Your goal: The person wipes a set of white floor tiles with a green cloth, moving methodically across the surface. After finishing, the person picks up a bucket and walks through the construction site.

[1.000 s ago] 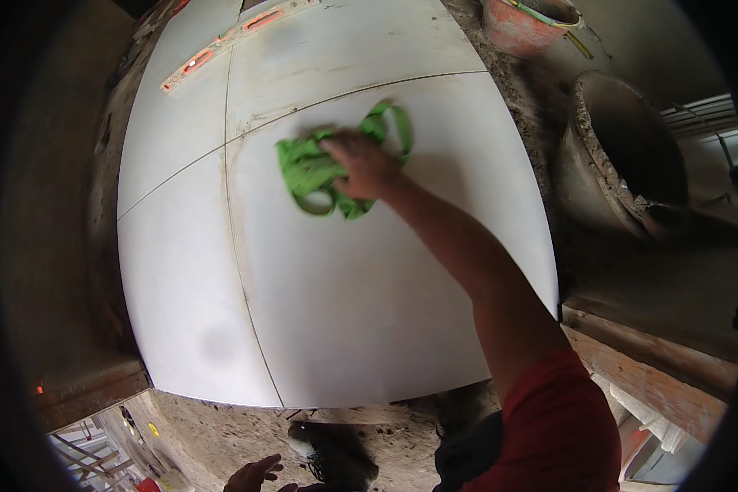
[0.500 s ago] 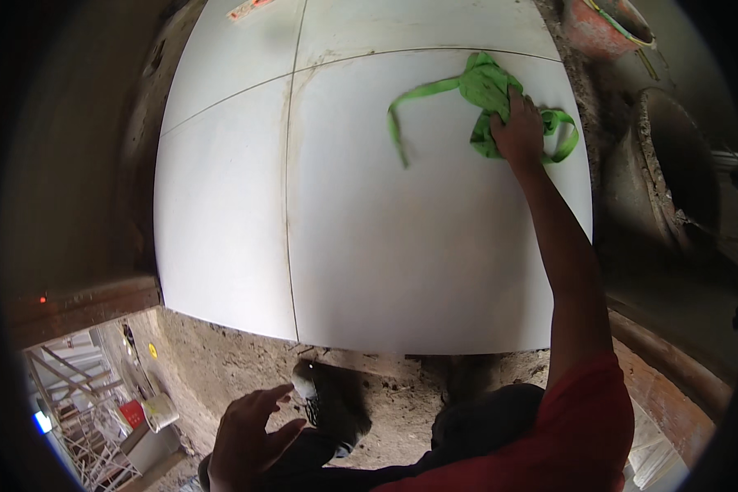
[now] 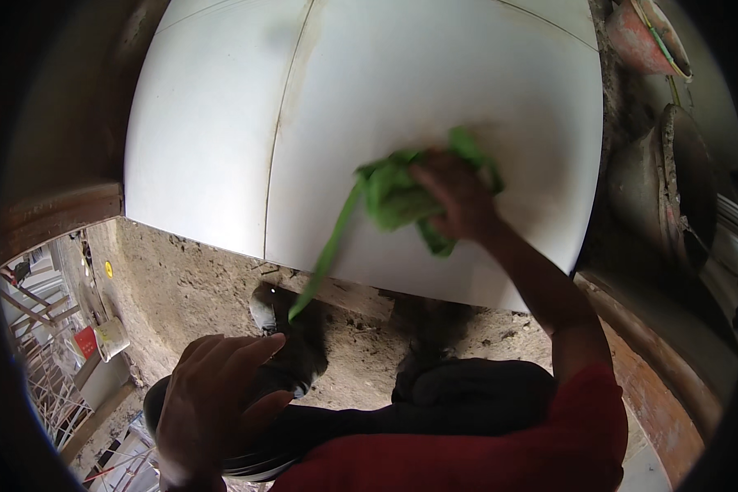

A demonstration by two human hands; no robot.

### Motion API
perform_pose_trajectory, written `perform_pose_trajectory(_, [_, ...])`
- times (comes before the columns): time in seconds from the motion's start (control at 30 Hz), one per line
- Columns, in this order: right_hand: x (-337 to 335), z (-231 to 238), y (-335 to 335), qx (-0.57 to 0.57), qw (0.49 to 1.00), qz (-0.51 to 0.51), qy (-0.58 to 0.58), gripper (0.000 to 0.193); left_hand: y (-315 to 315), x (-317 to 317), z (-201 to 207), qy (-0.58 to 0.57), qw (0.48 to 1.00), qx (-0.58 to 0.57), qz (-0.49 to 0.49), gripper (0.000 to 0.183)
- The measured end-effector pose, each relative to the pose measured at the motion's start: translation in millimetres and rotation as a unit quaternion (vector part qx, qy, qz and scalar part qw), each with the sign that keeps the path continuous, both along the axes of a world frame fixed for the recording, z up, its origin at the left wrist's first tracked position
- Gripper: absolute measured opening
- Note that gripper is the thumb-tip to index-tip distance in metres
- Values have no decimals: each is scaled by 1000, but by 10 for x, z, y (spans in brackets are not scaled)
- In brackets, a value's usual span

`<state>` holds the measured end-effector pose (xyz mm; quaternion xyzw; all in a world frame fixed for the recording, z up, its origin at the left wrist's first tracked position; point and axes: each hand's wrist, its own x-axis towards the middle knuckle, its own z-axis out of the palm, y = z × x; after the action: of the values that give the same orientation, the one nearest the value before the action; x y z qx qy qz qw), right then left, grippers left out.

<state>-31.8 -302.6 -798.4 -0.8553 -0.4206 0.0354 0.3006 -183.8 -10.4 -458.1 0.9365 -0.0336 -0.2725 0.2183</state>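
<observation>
My right hand (image 3: 459, 197) presses a crumpled green cloth (image 3: 392, 198) against a large white tile (image 3: 467, 82), its fingers closed on the fabric. The cloth is blurred by motion. From it a long green strap (image 3: 328, 261) trails toward me and hangs past the tile's near edge. Faint brown smears show on the tile just beyond the cloth. Away from the tiles, over my bent leg, my left hand (image 3: 221, 394) holds nothing; its fingers and thumb are apart.
Another white tile (image 3: 201, 123) adjoins on the left across a dirty joint. Rough bare ground (image 3: 172, 279) runs along the near edge. At the right lie a reddish bucket (image 3: 644, 41) and a mortar-crusted tub (image 3: 668, 189). A whitish bucket (image 3: 111, 338) is at the lower left.
My right hand has pulled the cloth nearer and to the left across the tile, its strap now past the edge. My left hand has shifted slightly left. The view has tilted nearer to me.
</observation>
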Motion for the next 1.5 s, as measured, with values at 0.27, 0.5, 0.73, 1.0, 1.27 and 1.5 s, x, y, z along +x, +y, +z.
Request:
perform_pose_trajectory(0.27, [1641,-127,-1036,-76,856,-495,-127,65,88,-122,-4,-8,999,-10,-33,57])
perform_pose_trajectory(0.5, [-24,-39,-77,-39,994,-90,-54,87,56,17,-22,-17,995,-43,-88,55])
perform_pose_trajectory(0.73, [-511,229,-1431,66,961,-243,-112,77,178,131,-142,-26,988,-63,-136,56])
perform_pose_trajectory(1.0, [-600,23,167,-39,982,-183,-27,87,329,-30,-13,13,989,-66,-134,56])
perform_pose_trajectory(1.27, [-952,253,1081,-50,990,128,31,89,367,-118,49,-4,991,-67,-119,57])
perform_pose_trajectory(1.5, [-1116,315,-969,-54,998,-21,8,94,593,-152,-51,1,992,-55,-110,58])
